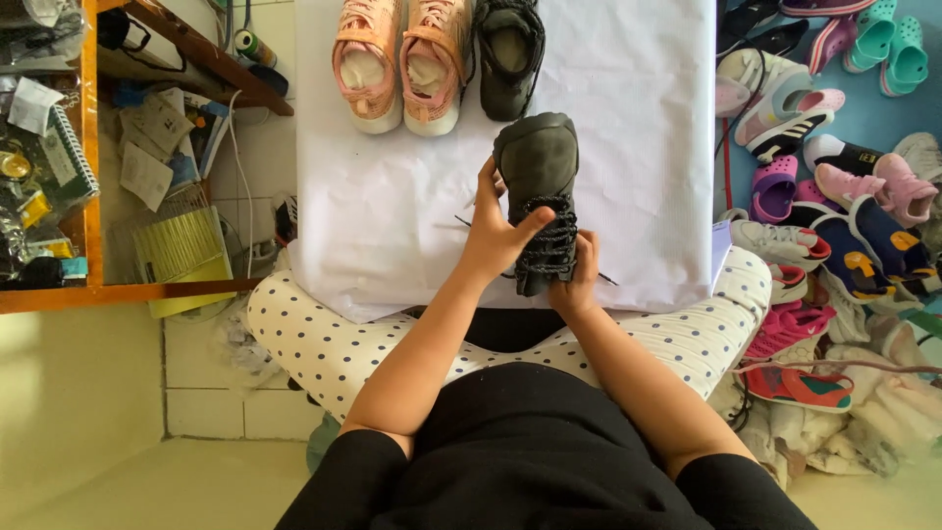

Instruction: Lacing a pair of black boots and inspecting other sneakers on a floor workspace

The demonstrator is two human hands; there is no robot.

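Between my hands I am holding a dark shoe point(538, 186) up over the white sheet point(638, 147), toe pointing away from me. I am wrapping my left hand point(494, 234) around its left side, thumb lying across the black laces point(552, 234), fingers curling behind. I am gripping the heel end from below with my right hand point(577, 278), fingers closed on it. Beyond my hands, at the far end of the sheet, a pink pair point(400, 61) and a second dark shoe point(509, 56) are lying side by side, well apart from the one I am holding. Right of my right hand, a heap of shoes point(834, 206) is covering the blue floor. Left of my left hand, a wooden shelf point(90, 177) is holding papers.
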